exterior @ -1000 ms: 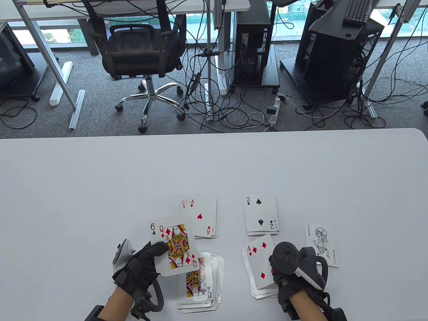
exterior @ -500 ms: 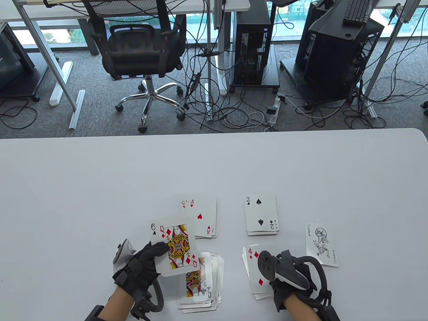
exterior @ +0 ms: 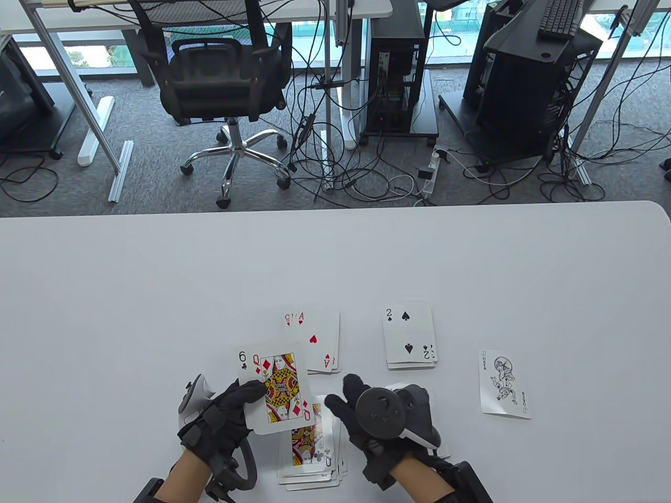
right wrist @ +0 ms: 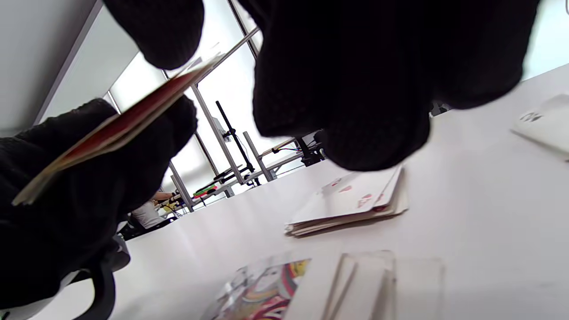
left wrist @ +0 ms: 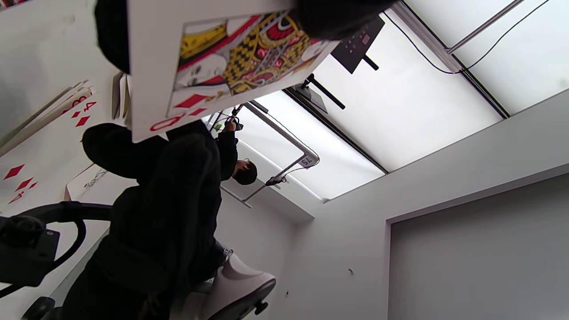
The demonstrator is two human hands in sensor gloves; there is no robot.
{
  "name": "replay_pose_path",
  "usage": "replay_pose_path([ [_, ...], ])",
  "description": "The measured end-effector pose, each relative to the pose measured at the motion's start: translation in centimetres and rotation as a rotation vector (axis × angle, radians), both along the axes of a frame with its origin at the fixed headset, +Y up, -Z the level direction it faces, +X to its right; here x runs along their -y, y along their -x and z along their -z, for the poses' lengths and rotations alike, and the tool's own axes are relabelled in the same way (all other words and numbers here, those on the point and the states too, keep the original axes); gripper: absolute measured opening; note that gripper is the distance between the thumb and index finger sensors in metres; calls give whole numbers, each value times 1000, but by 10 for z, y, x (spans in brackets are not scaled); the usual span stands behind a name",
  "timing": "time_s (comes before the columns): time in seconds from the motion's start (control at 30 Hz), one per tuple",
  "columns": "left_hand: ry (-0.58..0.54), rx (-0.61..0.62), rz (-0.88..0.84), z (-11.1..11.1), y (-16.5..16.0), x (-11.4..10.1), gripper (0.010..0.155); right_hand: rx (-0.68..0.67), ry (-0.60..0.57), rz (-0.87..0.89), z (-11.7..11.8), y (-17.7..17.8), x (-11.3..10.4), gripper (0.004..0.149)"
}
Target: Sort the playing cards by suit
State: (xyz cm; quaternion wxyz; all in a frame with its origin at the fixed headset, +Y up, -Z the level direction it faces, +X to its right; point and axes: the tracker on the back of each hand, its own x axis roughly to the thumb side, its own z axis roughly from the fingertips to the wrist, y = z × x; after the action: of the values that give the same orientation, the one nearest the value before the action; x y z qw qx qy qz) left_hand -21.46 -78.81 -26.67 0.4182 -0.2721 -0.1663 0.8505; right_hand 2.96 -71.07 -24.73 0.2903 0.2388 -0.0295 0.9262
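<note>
- Queen of diamonds (exterior: 279,386) tops the fan that our left hand (exterior: 225,414) pinches, above the near clubs pile (exterior: 314,448).
- Our right hand (exterior: 361,414), fingers relaxed and empty, should pinch only that top card.
- Diamonds belong at near right; we see no containers, just piles.

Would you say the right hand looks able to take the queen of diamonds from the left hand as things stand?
Probably yes: the right hand, fingers extended, is just beside the queen of diamonds that the left hand holds above the table, nothing between them.
</note>
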Motion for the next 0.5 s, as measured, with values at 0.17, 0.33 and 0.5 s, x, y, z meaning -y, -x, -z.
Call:
replay_pose_path([
  [0.17,-8,7,-1,0,0,0,51,-71,103,107,4,26,12,87],
  [0.33,-12,14,-2,1,-1,1,51,-20,95,170,6,29,14,83],
  [0.5,-19,20,17,2,-1,2,51,35,160,328,10,19,17,51],
])
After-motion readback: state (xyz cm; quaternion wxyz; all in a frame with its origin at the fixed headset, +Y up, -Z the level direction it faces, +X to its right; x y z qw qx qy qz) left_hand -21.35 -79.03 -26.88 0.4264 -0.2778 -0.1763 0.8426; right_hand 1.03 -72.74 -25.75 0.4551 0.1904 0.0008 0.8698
